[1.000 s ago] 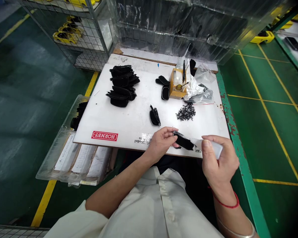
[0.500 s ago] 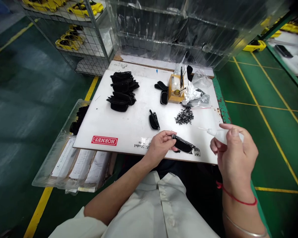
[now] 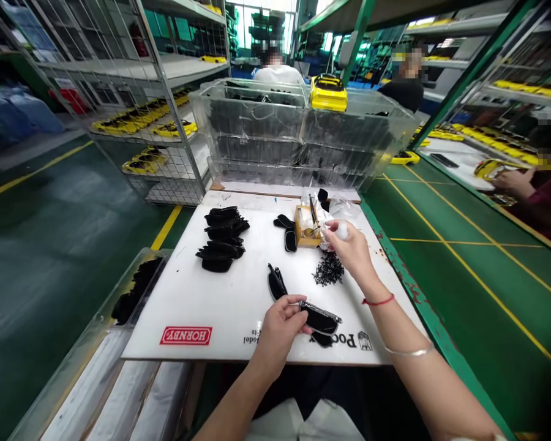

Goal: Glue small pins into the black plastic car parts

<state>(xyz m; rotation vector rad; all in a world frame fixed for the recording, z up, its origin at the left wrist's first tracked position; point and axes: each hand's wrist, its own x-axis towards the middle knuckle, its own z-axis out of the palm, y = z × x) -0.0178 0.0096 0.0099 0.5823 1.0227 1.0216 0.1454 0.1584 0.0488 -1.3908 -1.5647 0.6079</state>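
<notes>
Two hands are at work over the white tabletop (image 3: 220,300): the left hand (image 3: 280,324) pinches one end of a black part (image 3: 321,320) near the front edge; the right hand (image 3: 351,248) curls round a white bottle (image 3: 342,230), close to the yellow box (image 3: 308,242). Best, I'd judge, to pinch steadily and keep the bottle's tip off the black pins (image 3: 329,269). Fingers hide most of the bottle; the dark shape (image 3: 322,339) below the part could be another part or shadow.

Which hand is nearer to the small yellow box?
Right. The right hand is just to the right of the box; the left hand is farther off, near the table's front edge, holding a black part.
</notes>
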